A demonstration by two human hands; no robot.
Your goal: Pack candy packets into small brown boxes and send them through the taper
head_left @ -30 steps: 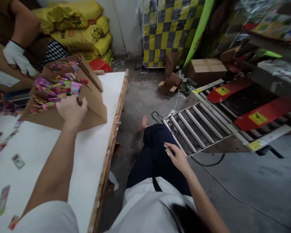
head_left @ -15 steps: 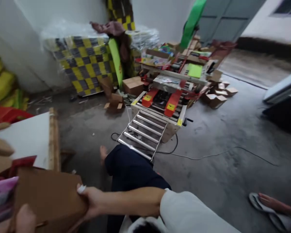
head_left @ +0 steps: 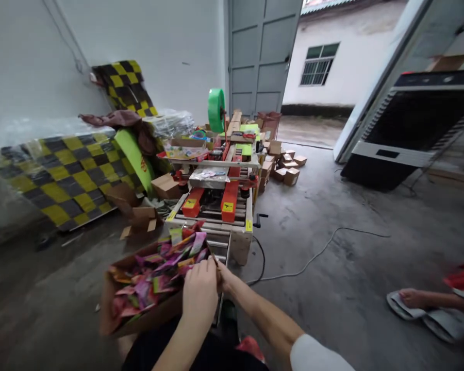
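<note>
Two hands at one corner of a cardboard box (head_left: 147, 314). Left hand (head_left: 199, 291) clenched over the box's rim, knuckles up, fingers curled down out of sight inside. Right hand (head_left: 223, 272) tucked just behind it, touching the same corner, mostly hidden by the left; grip impossible to tell. Box held clear of the ground, directly to the left of both hands, tilted. Heaped inside, right against the left hand: bright sachets (head_left: 158, 268) in pink, purple, green and orange, piled above the rim.

Just beyond the hands, steel rollers (head_left: 218, 242) leading up to a sealing machine (head_left: 212, 203) with two red guides. Farther past that, an upright green roll (head_left: 216, 108) and a grey door (head_left: 263, 51). Small cartons (head_left: 290, 172) past the machine's right side. Well off to the left of the hands, a plastic-wrapped black-and-yellow checked stack (head_left: 62, 175). To the right, a pale cable (head_left: 317, 251) snaking over the concrete floor (head_left: 351, 309). Further right and near, another person's foot (head_left: 413, 298) on a sandal. Far right, beyond the cable, a black cooler (head_left: 406, 129).
</note>
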